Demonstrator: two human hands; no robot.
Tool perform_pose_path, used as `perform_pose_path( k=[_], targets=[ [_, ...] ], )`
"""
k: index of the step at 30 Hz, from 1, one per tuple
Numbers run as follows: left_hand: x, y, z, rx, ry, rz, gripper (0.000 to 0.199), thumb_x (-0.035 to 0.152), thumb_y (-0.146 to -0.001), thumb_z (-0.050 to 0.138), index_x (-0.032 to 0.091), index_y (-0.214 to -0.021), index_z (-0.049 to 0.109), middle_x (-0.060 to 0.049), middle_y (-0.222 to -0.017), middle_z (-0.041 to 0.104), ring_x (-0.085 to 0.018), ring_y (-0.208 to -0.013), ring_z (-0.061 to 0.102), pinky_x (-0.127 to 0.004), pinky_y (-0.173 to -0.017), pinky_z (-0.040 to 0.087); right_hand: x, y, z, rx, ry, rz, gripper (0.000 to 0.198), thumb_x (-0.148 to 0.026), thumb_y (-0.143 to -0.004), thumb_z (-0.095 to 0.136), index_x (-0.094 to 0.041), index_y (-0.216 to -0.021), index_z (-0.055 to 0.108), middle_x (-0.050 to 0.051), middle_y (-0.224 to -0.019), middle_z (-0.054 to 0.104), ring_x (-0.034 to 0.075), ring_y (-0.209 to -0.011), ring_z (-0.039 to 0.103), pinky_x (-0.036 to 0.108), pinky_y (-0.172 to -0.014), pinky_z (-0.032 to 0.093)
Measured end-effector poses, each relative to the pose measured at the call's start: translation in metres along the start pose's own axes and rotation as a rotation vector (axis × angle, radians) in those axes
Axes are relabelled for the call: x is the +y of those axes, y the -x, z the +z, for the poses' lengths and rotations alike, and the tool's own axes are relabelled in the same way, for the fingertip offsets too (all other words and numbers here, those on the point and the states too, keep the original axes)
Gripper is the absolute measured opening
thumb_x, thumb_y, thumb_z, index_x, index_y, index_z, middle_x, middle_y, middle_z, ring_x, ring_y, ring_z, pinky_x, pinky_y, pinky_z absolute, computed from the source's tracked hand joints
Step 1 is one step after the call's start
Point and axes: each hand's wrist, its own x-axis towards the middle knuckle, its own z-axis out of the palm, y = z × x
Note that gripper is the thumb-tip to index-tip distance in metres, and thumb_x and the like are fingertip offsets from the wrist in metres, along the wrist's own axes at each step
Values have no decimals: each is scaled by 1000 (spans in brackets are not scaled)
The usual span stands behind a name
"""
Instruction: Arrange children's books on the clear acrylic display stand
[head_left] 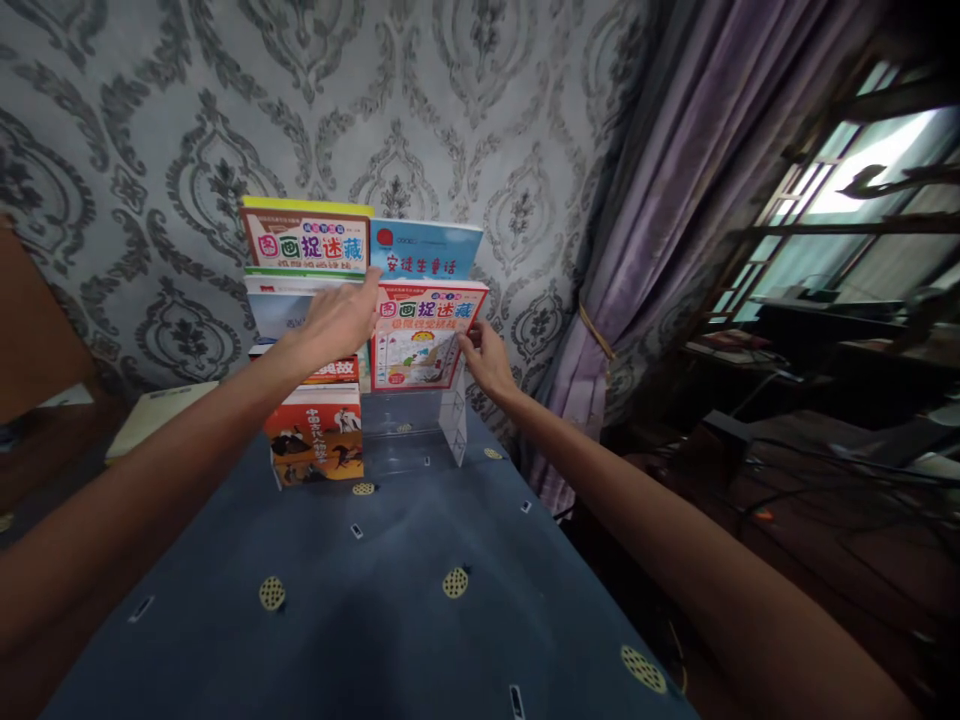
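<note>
A red-bordered picture book (420, 350) stands upright in the right column of a clear plastic book rack (453, 425). My left hand (341, 318) is closed at its left edge, the fingertips partly hidden. At the opposite edge, my right hand (487, 362) pinches the cover's side. Behind this book rises a light blue book (427, 245). The left column holds several books in tiers: a yellow-topped picture book (311, 240) at the back, a pale blue book (281, 312) partly behind my left hand, and an orange book (319, 440) at the front.
The rack rests on a table with a dark blue pineapple-print cloth (390, 600). A pale yellow book or pad (157, 420) lies at the left. Patterned wallpaper (225, 130) stands close behind. A purple curtain (645, 220) hangs at the right, near cluttered dark furniture and cables (795, 470).
</note>
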Motion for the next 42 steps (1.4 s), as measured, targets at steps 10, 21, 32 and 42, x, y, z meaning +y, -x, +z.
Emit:
perform_pose_path(
  k=[10,21,32,42],
  targets=[
    [-8,88,20,192,479,41,43,24,-99,43,18,-142,42,1,-70,68,-18,-65,65,-30,-70,48,-4,76,16,182,-276,155,45,-50,-86,56,-19,-119,57,14,-111,68,28,-99,67,37,-66,59],
    [-134,233,135,83,310,-604,34,30,-99,30,18,-115,57,-6,-85,73,-21,-79,71,-32,-76,55,-38,239,79,-373,-388,296,32,-47,-91,53,-20,-102,68,8,-88,69,23,-76,69,31,-58,55],
    [-236,210,167,-209,-87,-572,54,24,-90,47,11,-142,47,-27,-154,43,-40,-147,32,-69,-115,19,-76,252,105,-590,-283,88,23,-28,-94,48,-24,-93,70,6,-85,69,23,-80,68,36,-75,56],
    [-231,195,156,-400,-249,-455,45,5,-91,30,9,-128,57,-27,-121,67,-36,-114,64,-68,-105,30,-68,254,105,-587,-272,102,24,-30,-95,48,-24,-93,70,6,-85,69,23,-80,68,37,-76,56]
  ],
)
